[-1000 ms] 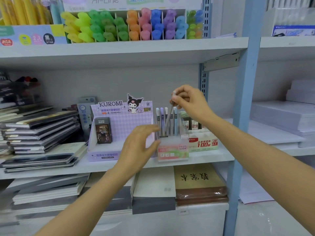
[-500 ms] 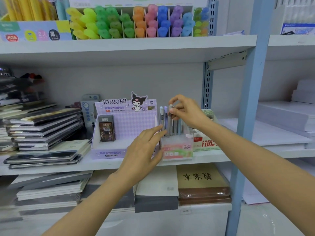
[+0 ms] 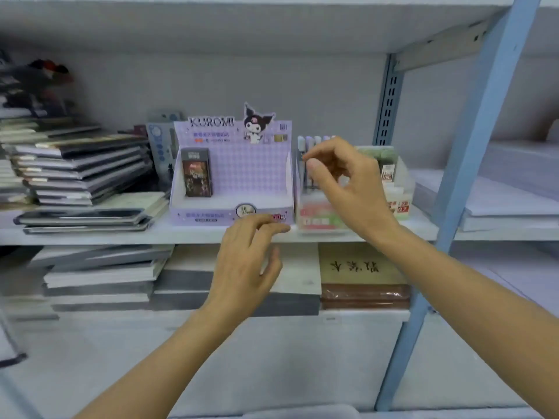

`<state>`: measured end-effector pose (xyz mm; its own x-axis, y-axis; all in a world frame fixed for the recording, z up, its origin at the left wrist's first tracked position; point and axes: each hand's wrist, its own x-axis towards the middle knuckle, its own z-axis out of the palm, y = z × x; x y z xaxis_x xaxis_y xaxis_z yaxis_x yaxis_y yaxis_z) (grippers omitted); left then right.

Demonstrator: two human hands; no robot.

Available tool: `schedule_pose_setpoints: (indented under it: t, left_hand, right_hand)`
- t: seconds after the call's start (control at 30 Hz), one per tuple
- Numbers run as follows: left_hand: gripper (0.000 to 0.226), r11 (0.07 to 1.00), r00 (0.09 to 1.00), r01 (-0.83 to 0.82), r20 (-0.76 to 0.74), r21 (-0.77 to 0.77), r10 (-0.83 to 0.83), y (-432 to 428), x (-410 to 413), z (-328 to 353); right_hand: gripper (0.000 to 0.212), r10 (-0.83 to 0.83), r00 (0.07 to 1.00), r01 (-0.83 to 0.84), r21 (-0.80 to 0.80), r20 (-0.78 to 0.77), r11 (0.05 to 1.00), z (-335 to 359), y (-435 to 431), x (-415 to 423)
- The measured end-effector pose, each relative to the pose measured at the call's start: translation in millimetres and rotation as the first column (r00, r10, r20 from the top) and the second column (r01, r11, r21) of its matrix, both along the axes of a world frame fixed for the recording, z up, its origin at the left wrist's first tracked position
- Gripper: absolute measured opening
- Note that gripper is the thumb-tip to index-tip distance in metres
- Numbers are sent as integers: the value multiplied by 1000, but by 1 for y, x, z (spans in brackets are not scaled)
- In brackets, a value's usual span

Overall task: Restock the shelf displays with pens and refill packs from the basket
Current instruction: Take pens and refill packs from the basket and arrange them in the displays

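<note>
A clear pen display box [image 3: 314, 217] with a pink and green front stands on the middle shelf [image 3: 121, 237]. Several pastel pens [image 3: 314, 141] stand upright in it. My right hand [image 3: 344, 186] hovers just in front of those pens with fingers loosely curled, and nothing shows between thumb and forefinger. Left of the pens sits the purple Kuromi display box [image 3: 242, 173], holding one dark refill pack [image 3: 196, 172]. My left hand [image 3: 248, 261] is lower, fingers relaxed, its tips at the shelf edge below the Kuromi box.
A refill box with red labels [image 3: 399, 204] stands right of the pens. Stacked notebooks [image 3: 81, 170] fill the shelf's left side. More stacks and brown notebooks [image 3: 363, 276] lie below. A blue upright [image 3: 472, 146] rises at right, paper reams [image 3: 499, 198] beyond it.
My right hand let go of the pen it lowered into the display box and drew back slightly. My left hand dropped from the box to the shelf edge. The view tilted downward.
</note>
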<state>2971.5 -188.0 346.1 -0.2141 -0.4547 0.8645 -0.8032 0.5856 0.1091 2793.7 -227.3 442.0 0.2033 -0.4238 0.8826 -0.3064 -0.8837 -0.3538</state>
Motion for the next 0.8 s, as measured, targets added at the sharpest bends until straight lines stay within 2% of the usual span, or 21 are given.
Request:
schedule_pose_setpoints:
  t: [0.07, 0.17, 0.27, 0.33, 0.43, 0.53, 0.6, 0.63, 0.73, 0.8]
  left_hand:
    - [24, 999, 999, -29, -30, 31, 30, 13, 9, -49]
    - [22, 951, 998, -64, 9, 301, 65, 36, 20, -143]
    - [22, 745, 986, -108, 168, 658, -4, 66, 31, -237]
    - [25, 577, 983, -131, 180, 806, -29, 84, 39, -290]
    - [41, 349, 970, -234, 241, 907, 24, 108, 44, -349]
    - [55, 204, 962, -261, 271, 944, -23, 127, 44, -383]
    - [57, 195, 965, -255, 262, 947, -14, 133, 44, -395]
    - [56, 205, 967, -248, 254, 947, -2, 135, 44, -399]
    - [54, 248, 984, -178, 167, 952, 64, 137, 43, -411]
    - [53, 263, 983, -179, 161, 948, 86, 138, 43, -416]
  right_hand:
    - [14, 151, 987, -147, 65, -54, 987, -43, 23, 9]
    - [20, 254, 952, -182, 353, -169, 918, -136, 35, 22]
    - [16, 298, 907, -33, 655, -298, 755, -244, 32, 27]
    - [13, 362, 826, 108, 753, -431, 649, -313, 31, 25]
    - [17, 475, 706, 273, 821, -525, 501, -398, 38, 12]
    - [32, 585, 576, 463, 817, -572, 344, -459, 52, -7]
    - [51, 636, 468, 579, 757, -613, 304, -489, 63, -20]
    - [55, 637, 450, 605, 738, -626, 298, -499, 68, -25]
    - [49, 623, 528, 583, 780, -577, 228, -516, 76, -34]
    - [53, 654, 558, 545, 820, -510, 175, -518, 76, -40]
